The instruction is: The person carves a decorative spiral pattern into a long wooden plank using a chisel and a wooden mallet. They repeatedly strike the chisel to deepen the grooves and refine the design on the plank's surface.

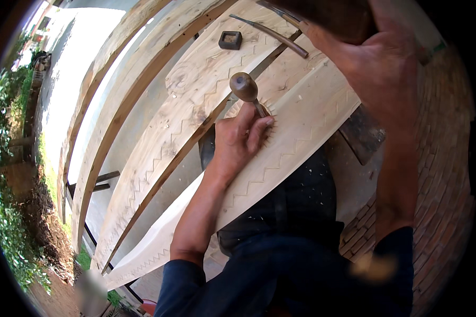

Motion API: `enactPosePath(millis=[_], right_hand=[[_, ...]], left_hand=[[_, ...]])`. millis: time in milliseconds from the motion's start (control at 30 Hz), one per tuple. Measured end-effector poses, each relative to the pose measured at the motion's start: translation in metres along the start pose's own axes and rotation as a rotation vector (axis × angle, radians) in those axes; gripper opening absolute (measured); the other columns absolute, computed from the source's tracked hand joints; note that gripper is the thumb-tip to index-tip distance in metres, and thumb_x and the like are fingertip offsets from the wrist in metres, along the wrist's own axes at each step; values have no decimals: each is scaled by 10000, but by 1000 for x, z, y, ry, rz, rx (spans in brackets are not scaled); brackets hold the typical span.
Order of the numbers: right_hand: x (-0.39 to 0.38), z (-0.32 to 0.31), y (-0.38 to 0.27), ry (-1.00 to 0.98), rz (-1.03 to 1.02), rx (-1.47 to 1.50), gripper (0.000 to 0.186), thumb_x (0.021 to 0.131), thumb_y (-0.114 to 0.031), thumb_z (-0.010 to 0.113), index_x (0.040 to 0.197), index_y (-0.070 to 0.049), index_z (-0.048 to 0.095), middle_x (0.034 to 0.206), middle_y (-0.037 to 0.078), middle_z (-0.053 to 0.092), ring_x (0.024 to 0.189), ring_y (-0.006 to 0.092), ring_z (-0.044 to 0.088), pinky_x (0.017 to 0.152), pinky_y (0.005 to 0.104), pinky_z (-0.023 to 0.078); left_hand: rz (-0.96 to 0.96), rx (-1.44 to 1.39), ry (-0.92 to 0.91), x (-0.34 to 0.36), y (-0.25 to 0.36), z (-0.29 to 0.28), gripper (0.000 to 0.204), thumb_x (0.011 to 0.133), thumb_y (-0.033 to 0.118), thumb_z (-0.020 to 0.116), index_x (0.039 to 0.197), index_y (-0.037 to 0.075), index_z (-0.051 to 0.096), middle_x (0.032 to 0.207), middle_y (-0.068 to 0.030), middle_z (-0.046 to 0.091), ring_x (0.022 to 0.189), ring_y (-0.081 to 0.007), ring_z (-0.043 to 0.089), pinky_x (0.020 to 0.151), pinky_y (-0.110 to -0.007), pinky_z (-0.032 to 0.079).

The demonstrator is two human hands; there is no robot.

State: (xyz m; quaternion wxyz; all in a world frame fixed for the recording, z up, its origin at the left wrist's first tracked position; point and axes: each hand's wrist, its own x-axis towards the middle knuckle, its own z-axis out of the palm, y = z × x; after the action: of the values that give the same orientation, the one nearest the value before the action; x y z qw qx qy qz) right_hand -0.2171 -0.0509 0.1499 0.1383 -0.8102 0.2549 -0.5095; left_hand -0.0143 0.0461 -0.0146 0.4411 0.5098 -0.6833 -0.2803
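L grip [237, 140] is closed on the shank of a knob-handled tool [243, 87], knob up & clear of yr fingers, lower end down at the wood; the tip itself is hidden by yr hand. R grip [383, 71] is raised at upper R, wrapped round a dark brown block-like tool [336, 18]; it's blurred & cut by the top edge, so can't tell its full shape.

Brick floor [441, 169] fills yr R side. Nearest you is a long pale board [288, 156], running diagonally lower L to upper R, w/ a zigzag line cut along its near side; yr L forearm crosses it. Next is a 2nd pale board [182, 108], also zigzagged, w/ a dark gap btwn the two. Past that, 2 curved timbers [113, 121] arc side by side, apart from each other. Yr dark trousers [296, 195] show below the near board, dotted w/ chips.

Smaller stuff: a slim wood-handled tool [275, 36] lies loose near the top, its handle across the upper end of the gap; another one's partly hidden by yr R hand. Rosette [268, 132] w/ notched rim sits under & beside yr L fingers, part covered. Small dark square box [230, 40] sits on the 2nd board, L of the loose tool. Few pale chips [300, 97] dot the near board.
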Motion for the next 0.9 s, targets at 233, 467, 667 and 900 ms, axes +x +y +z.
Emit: enactPosePath(millis=[233,467,667,900], right_hand=[[-11,2,-14,-249,-111,-755,752,789,117,804,1466,-202,738,1320,74,806,1177,281,790,994,400,649],[-52,-2,-1,24,406,-244,662,900,30,856,1526,-53,658,1330,143,804,1187,194,780,1044,360,614],[-60,2,-2,-36,427,-196,671,887,21,870,1517,6,641,1309,141,795,1195,191,766,1064,351,595],[-64,12,1,-78,372,-191,698,867,46,865,1527,-5,640,1366,162,774,1243,217,754,1092,366,588]], left_hand=[[1,63,-11,-4,-7,-1,234,1018,132,822,1003,20,617,763,-151,706,669,-325,709,618,-377,557],[-272,-655,256,-9,-17,3,155,1161,112,638,1227,-17,583,1022,-138,809,902,-155,782,826,-291,648],[-272,-574,169,-5,-15,5,121,1139,75,663,1183,-31,628,1000,-107,813,892,-108,757,806,-259,626],[-287,-527,125,-3,-13,7,148,1148,116,667,1185,-22,627,1011,-99,807,898,-106,752,824,-260,624]])
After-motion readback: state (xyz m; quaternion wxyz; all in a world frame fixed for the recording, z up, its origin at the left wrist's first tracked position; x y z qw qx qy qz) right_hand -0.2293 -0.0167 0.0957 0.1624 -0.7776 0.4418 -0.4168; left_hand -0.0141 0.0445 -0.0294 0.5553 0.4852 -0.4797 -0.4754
